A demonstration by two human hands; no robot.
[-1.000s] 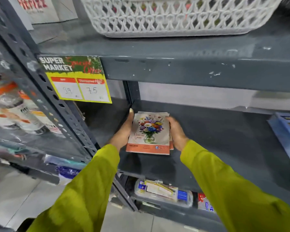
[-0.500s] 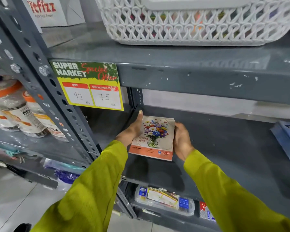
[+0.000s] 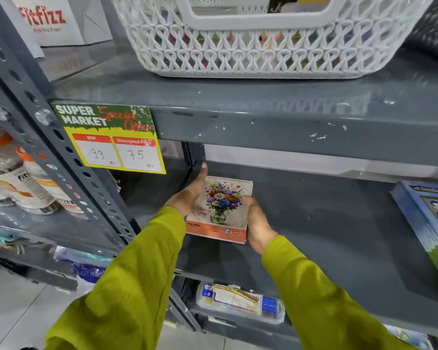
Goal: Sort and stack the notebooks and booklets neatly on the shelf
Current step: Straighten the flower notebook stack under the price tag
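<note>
- The grey shelf (image 3: 326,223) is carrying everything here, and its dark upright post (image 3: 194,157) is standing just beyond my left fingertips, blocking any further slide of the pile that way.
- A stack of blue booklets (image 3: 430,223) is lying well off to the right of my right hand, with bare shelf in between.
- The pile of flowered notebooks (image 3: 221,210) is lying flat between my two hands, its long axis running away from me towards the back of the shelf.
- My left hand (image 3: 187,198) is pressing flat and open against the pile's left edge, fingers straight.
- My right hand (image 3: 257,223) is resting against the right edge; it is blurred, so I cannot tell how the fingers are lying.
- Both hands are about equally near, so I judge the squaring-up is nearly done.
</note>
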